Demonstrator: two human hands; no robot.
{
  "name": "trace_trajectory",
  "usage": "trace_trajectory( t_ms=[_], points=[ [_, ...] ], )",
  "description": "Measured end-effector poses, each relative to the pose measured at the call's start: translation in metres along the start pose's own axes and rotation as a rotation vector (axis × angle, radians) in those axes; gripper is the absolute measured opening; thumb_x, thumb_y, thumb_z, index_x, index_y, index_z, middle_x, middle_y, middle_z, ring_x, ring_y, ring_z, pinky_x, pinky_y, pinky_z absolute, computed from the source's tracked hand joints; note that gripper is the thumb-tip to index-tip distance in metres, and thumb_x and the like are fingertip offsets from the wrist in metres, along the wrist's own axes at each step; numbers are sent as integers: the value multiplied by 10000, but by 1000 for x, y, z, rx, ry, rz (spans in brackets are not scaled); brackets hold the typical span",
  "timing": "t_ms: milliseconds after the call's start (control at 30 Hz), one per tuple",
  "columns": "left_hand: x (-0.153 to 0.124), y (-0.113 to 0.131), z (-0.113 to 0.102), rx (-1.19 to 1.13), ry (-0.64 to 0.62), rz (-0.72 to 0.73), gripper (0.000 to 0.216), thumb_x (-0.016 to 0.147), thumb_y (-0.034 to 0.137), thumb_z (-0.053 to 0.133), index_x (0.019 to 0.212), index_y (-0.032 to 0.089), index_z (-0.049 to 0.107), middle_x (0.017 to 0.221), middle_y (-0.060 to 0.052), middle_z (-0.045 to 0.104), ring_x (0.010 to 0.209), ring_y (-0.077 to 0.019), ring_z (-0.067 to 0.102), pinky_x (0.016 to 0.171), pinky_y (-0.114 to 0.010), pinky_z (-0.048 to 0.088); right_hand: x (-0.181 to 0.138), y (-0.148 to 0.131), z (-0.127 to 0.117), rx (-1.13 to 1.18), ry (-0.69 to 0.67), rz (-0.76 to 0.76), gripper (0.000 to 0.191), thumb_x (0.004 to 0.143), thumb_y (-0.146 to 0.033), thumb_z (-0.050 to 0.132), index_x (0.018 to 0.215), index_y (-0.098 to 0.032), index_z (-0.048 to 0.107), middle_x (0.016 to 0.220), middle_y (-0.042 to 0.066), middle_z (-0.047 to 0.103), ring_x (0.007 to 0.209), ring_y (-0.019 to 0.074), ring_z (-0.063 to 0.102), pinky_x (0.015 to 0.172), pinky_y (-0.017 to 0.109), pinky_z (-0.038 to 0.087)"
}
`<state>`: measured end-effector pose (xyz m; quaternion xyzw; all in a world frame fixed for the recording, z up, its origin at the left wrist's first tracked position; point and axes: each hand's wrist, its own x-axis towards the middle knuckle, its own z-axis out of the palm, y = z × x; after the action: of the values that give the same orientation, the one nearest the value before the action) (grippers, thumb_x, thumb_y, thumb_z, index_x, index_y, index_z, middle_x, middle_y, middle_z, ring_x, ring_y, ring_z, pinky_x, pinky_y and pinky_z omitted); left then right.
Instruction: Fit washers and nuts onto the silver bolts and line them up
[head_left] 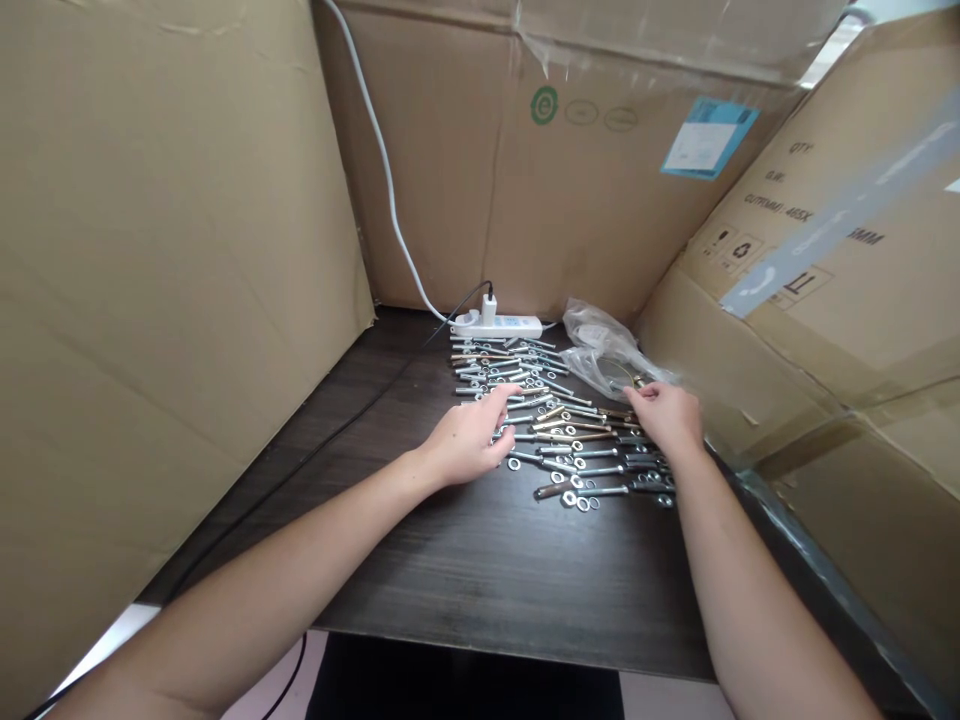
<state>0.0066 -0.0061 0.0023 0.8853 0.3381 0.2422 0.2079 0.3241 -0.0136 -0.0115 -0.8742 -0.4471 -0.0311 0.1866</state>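
Observation:
Rows of metal bolts (600, 491) with sleeves lie across the dark table, silver, brassy and black, with washers (583, 504) and nuts among them. My left hand (472, 437) rests over the left side of the rows, its index finger and thumb apart, and no held thing shows between them. At the right end of the rows, my right hand (670, 415) has its thumb and fingertips pinched together. What they hold, if anything, is too small to make out. Just beyond those fingertips lies a clear plastic bag (592, 330) with a small brassy thing near its edge.
A white power strip (517, 327) with a plugged-in charger (489, 308) stands behind the bolts. A black cable (337, 425) runs across the table's left side. Cardboard boxes wall in the left (165, 250), back (427, 150) and right (840, 330).

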Motion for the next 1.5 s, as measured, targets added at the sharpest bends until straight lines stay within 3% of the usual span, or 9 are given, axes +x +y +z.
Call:
trace_trajectory(
  t_ms=[300,433,600,733,833,900,1033,1300,1500],
  points=[
    [0,0,0,-5,2,4,474,833,207,456,1286,217,318,813,37,524,574,-92,496,592,-226,380,4,0,10,11,-13,-3,375,725,-562,572,674,-212,694,733,100,680,705,268,600,633,362,425],
    [1,1,0,8,-11,10,446,838,210,453,1270,208,342,809,33,530,566,-91,495,585,-226,385,6,1,15,17,17,-34,345,756,-507,562,712,-199,711,726,95,681,722,258,594,726,396,414],
    [1,2,-1,31,-14,13,410,850,218,457,1254,194,387,813,20,554,590,-104,519,589,-232,392,4,0,10,26,111,-106,331,842,-375,469,950,-198,726,865,106,711,885,271,596,856,431,359],
    [2,-1,-6,35,-53,75,214,858,187,443,1049,191,542,862,3,610,663,-114,555,632,-233,416,-12,-16,-4,128,143,-307,342,865,-370,447,895,-178,728,846,104,711,830,257,597,783,372,399],
    [4,-6,-9,18,-59,141,170,857,147,417,907,182,576,869,1,629,734,-119,571,685,-229,427,-38,-41,-11,261,73,-609,284,864,-336,481,843,-176,715,839,80,710,791,222,595,751,326,420],
    [5,-9,-10,15,-44,146,175,853,137,411,877,180,579,850,3,627,742,-119,567,690,-225,424,-59,-59,-13,297,-54,-803,216,853,-290,513,847,-188,703,845,61,706,803,204,591,762,314,423],
    [7,-16,-13,17,-21,135,162,836,129,425,849,177,579,818,8,614,727,-115,546,671,-218,405,-93,-83,-14,218,-272,-1027,131,835,-251,562,828,-209,686,738,29,668,759,191,560,763,322,408],
    [5,-18,-26,94,-62,126,141,797,104,422,755,169,541,730,11,567,646,-116,481,610,-230,357,-107,-86,-13,72,-339,-1049,58,775,-207,614,816,-190,651,771,43,642,781,202,558,740,327,409],
    [-6,-16,-34,224,-217,214,80,798,157,484,837,176,550,859,-30,556,847,-183,483,752,-287,386,-108,-90,-6,127,-352,-1032,63,816,-203,578,817,-188,640,798,38,634,790,188,558,761,315,426]
  ],
)
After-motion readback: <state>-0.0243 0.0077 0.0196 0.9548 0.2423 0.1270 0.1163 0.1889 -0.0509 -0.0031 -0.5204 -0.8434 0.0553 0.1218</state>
